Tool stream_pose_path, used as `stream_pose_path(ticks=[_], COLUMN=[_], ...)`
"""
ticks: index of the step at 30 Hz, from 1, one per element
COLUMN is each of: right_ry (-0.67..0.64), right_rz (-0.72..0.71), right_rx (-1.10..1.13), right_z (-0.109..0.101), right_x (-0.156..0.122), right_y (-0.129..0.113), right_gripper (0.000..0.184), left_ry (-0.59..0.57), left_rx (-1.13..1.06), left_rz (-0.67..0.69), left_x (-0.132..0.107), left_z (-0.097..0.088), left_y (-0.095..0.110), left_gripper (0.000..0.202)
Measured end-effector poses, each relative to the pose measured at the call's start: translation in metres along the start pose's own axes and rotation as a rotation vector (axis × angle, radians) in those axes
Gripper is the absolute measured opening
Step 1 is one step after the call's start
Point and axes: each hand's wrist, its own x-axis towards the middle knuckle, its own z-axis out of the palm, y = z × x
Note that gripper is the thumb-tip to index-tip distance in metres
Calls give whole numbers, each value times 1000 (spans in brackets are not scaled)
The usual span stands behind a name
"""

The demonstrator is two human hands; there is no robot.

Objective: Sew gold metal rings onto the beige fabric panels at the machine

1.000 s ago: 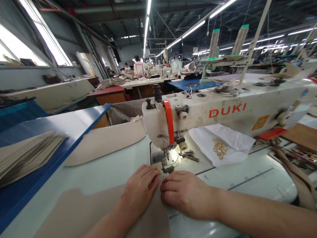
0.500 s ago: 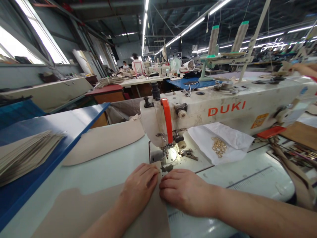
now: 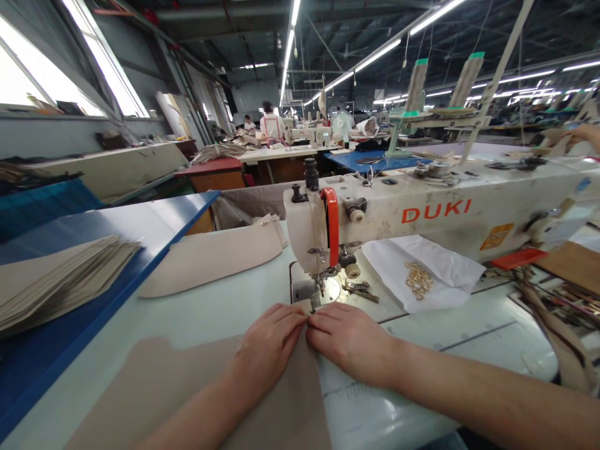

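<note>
A flat beige panel (image 3: pixel 295 400), cloth or leather, lies on the pale table below the sewing machine (image 3: pixel 309 231), its narrow far end just in front of the needle area. My left hand (image 3: pixel 269 340) rests on the panel with fingers bent and pinched at its right edge. My right hand (image 3: pixel 349 340) meets it there, its curled fingertips closed on that same edge. Both sets of fingertips touch or nearly touch, and what lies between them is mostly hidden. The presser foot (image 3: pixel 322 284) sits just beyond my fingers, lit by a small lamp.
Gold-coloured metal rings (image 3: pixel 419 281) lie on a white sheet (image 3: pixel 389 256) under the machine arm. Another beige piece (image 3: pixel 215 256) lies behind, left of the machine head. A stack of panels (image 3: pixel 60 281) sits on the blue table (image 3: pixel 154 219). Thread cones (image 3: pixel 417 87) stand behind.
My fingertips have come together at the panel's edge, where a small gap showed before. The view has shifted slightly left. The panel still lies before the needle.
</note>
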Motion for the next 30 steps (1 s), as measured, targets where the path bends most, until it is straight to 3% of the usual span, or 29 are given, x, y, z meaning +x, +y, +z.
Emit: stream_pose_path(ticks=[9,19,30], right_ry=[-5,-28,-42], right_rz=[-30,31,114], right_rx=[-41,-61,11], right_z=[-3,-1,0], right_x=[3,-6,-4], right_y=[0,34,37], right_gripper=[9,9,6], left_ry=[12,30,54], left_rx=[-12,4,-16], left_rz=[-36,-5,-35], left_x=[-1,31,39], left_z=[-2,27,29], left_y=[5,-11,-18], left_gripper=[22,20,21])
